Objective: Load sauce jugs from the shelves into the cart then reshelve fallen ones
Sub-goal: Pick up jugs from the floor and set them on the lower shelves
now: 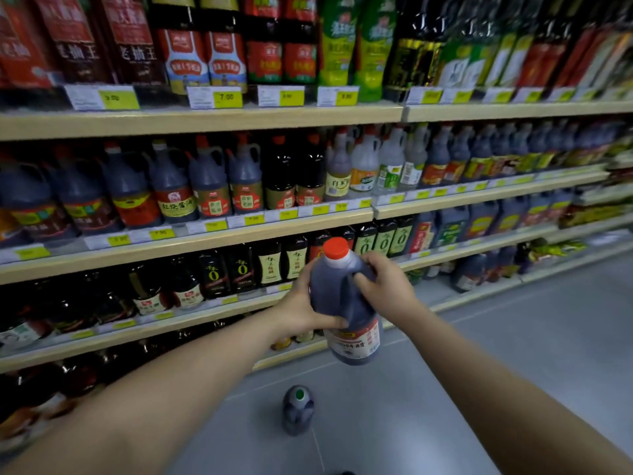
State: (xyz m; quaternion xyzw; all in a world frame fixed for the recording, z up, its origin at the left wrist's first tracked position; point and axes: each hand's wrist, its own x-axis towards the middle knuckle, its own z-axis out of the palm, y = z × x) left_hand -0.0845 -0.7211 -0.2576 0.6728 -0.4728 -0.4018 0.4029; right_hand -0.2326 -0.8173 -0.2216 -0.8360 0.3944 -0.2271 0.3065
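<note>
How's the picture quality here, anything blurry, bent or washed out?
Head view: the light is dim and bluish; the wide lens bows the shelves; the held jug is fairly sharp, though its label is blurred; the floor jug is soft; stock at the far right smears; glare streaks the dark bottles at top right.

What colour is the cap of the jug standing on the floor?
Green. The cap of the floor jug shows best in the head view.
</note>
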